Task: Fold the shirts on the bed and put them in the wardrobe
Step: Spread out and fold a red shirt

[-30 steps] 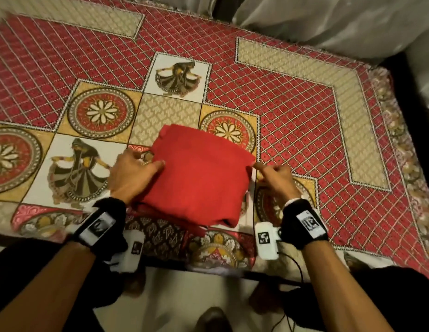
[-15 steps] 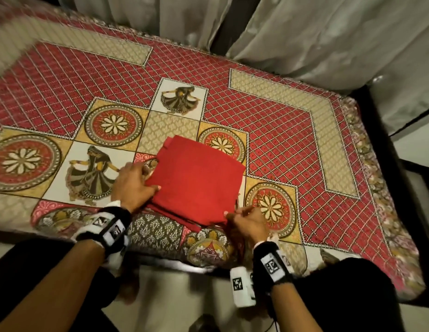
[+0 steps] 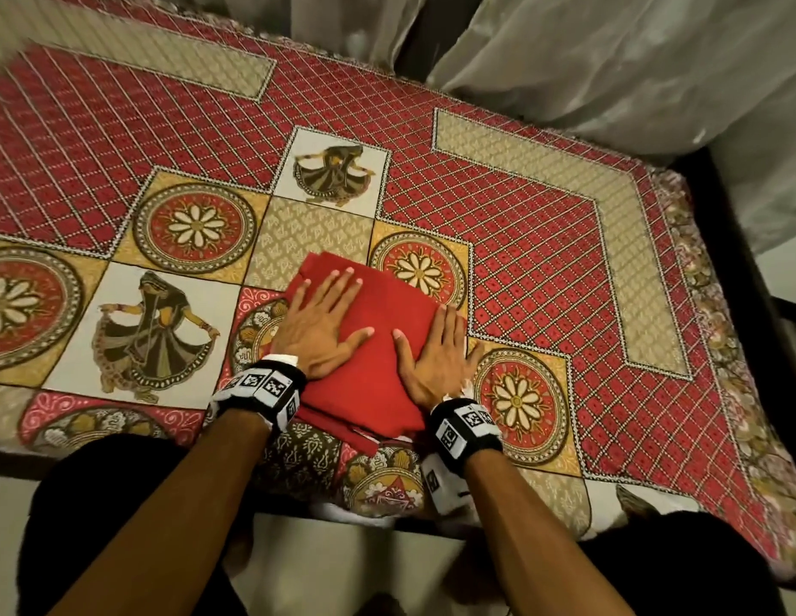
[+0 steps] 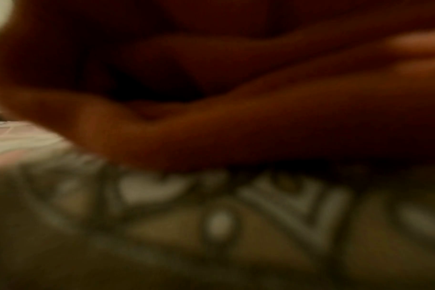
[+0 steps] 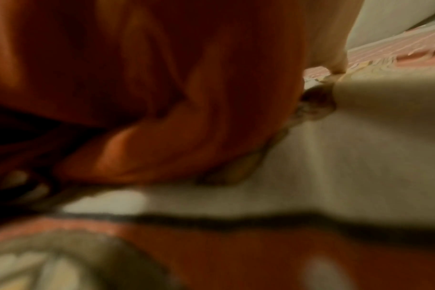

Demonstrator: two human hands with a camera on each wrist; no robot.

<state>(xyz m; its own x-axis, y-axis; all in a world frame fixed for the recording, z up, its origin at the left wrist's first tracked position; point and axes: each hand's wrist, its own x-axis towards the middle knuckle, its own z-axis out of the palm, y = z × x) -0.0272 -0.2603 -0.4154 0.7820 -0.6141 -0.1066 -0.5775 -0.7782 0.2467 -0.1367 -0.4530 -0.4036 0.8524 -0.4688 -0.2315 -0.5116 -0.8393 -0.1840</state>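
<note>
A red shirt [image 3: 383, 371], folded into a compact rectangle, lies near the front edge of the bed [image 3: 543, 260] in the head view. My left hand [image 3: 325, 322] lies flat on its left half with the fingers spread and straight. On the shirt's right edge my right hand [image 3: 436, 353] presses down flat, fingers together and thumb out toward the middle. Both wrist views are dark and blurred: each shows only the underside of a hand, the left hand [image 4: 211, 117] and the right hand [image 5: 162, 98], close to the patterned bedcover.
The bed carries a red, gold and beige patterned cover with dancer and flower panels. Pale curtains [image 3: 609, 60] hang behind it. A dark bed frame [image 3: 734, 242] runs along the right side. The floor [image 3: 351, 562] shows below the bed's front edge.
Both hands have left the shirt's edges and now lie flat on top of it. The right hand came up from the front right corner. The camera has moved closer.
</note>
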